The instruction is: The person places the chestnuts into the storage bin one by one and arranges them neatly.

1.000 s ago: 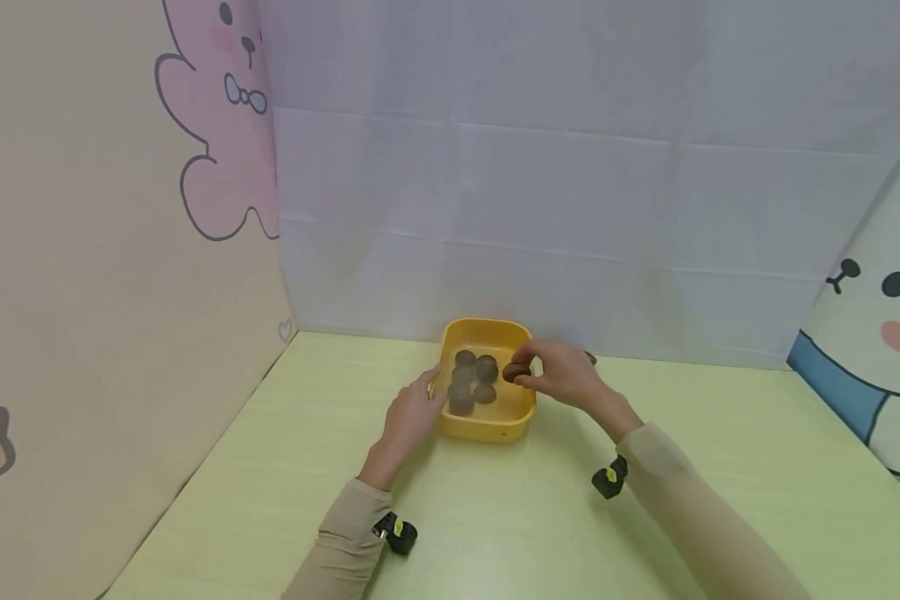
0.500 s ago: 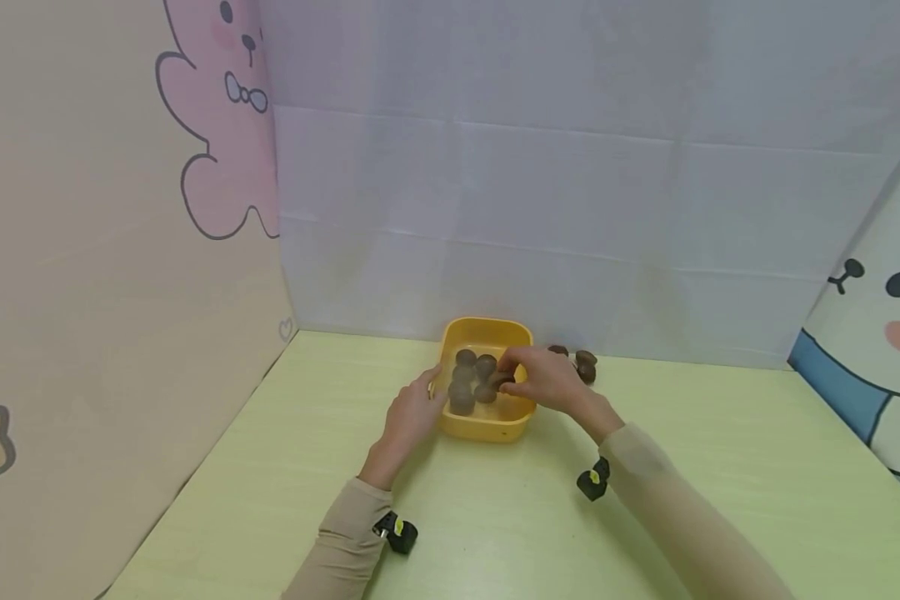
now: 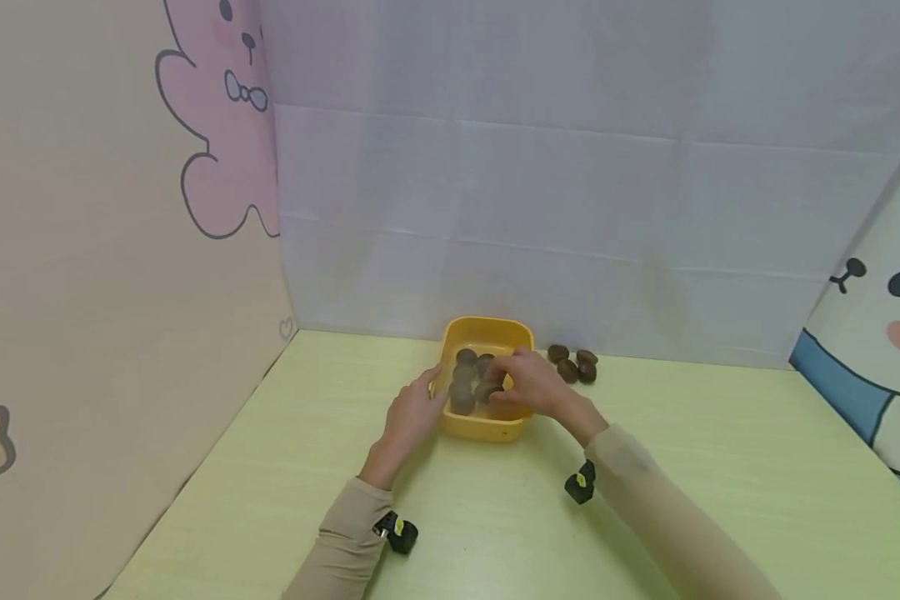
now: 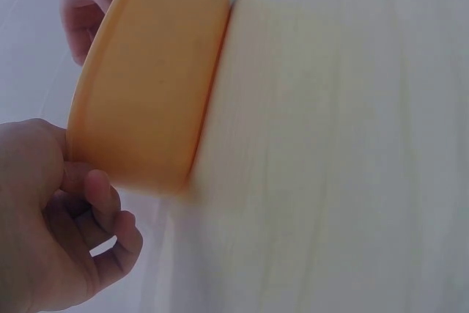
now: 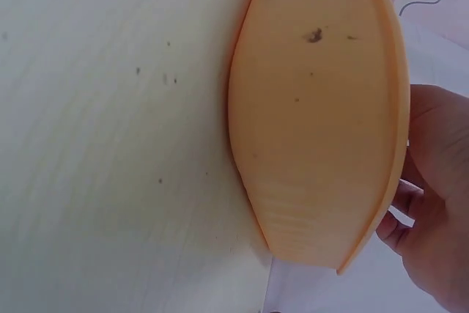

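A yellow plastic bin (image 3: pixel 487 429) stands on the table, with several dark brown round things, which look like chestnuts (image 3: pixel 462 403), in its left part. My left hand (image 3: pixel 414 410) grips the bin's left rim; the left wrist view shows this hand (image 4: pixel 69 218) with curled fingers at the bin's corner. Over the bin's right side reaches my right hand (image 3: pixel 534 383), its thumb and index finger around a brown chestnut (image 3: pixel 487 391) low inside. In the right wrist view the bin wall (image 5: pixel 315 122) hides the fingertips of the right hand (image 5: pixel 440 188).
Several glossy chestnuts (image 3: pixel 567 371) lie in a small group on the table, right of the bin near the back wall. A pale cloth wall (image 3: pixel 570 208) rises close behind the bin. Printed side panels (image 3: pixel 120 292) border the pale yellow-green table (image 3: pixel 480 517).
My right hand has moved left and lower into the bin with the chestnut, bringing the group of chestnuts on the table into full sight. My left hand stays on the rim.
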{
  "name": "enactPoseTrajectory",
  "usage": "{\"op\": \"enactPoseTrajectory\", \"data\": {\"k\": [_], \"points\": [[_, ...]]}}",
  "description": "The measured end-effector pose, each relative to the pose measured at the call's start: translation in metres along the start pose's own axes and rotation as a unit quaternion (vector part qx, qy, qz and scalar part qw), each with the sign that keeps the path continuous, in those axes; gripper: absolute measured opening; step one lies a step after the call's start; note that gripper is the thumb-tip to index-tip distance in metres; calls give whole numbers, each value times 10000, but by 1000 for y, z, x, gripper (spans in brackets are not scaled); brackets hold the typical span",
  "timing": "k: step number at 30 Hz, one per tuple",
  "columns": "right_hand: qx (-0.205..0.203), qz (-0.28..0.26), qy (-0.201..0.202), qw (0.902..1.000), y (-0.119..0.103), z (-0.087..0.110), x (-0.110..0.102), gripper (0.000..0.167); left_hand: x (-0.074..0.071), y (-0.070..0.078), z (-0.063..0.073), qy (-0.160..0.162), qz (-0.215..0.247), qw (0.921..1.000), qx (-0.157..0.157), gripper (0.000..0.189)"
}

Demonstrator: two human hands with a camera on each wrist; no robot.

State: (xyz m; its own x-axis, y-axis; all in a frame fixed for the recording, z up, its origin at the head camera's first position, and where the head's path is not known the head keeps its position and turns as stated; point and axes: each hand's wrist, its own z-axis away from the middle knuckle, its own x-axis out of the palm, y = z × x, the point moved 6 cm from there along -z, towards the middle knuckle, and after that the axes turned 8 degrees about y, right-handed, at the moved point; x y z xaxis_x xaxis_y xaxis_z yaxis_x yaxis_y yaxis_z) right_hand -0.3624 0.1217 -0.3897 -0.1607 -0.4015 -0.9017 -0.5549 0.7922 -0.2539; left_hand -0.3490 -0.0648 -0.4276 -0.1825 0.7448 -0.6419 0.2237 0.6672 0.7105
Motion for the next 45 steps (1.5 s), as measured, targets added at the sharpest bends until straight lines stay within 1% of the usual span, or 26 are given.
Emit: {"op": "enactPoseTrajectory", "data": {"k": [4,10,14,17,20,25,29,31,33,35,37,41,43,45], "points": [[28,32,-87,10000,-4,0,6,15,0,0,1,-30,36,10000,-30,52],[374,307,-349,9982,-3,2,17,12,2,-2,1,-74,71,9999,-50,54],[521,502,-353,9968,-3,1,19,13,1,-2,0,-60,56,9999,-62,54],[582,511,-374,9963,-4,2,17,12,1,-3,-1,-59,36,9999,-100,54],[546,469,-242,9971,-4,2,12,9,2,-3,-1,-71,25,9999,-105,55],[570,306,259,9976,2,6,-4,9,3,-2,-1,-69,39,10000,-52,54],[728,141,596,9955,12,12,-17,9,2,-1,-1,-75,53,10000,-32,55],[794,53,697,9944,18,17,-21,10,2,-1,-1,-97,76,9999,-47,54],[954,-95,754,9925,25,24,-24,12,2,-1,-1,-128,99,9998,-76,55],[1110,-259,873,9896,32,30,-27,15,3,-2,-2,-152,99,9998,-92,55],[1287,-494,1084,9845,39,36,-31,19,4,-1,-2,-162,97,9998,-90,55],[1660,-1077,1507,9686,51,47,-43,24,5,0,-2,-158,100,9998,-17,56],[1903,-1356,1584,9593,57,55,-48,25,5,1,-3,-142,94,9999,15,56],[2190,-1501,1601,9507,63,63,-51,26,5,1,-3,-138,106,9998,36,56]]}}
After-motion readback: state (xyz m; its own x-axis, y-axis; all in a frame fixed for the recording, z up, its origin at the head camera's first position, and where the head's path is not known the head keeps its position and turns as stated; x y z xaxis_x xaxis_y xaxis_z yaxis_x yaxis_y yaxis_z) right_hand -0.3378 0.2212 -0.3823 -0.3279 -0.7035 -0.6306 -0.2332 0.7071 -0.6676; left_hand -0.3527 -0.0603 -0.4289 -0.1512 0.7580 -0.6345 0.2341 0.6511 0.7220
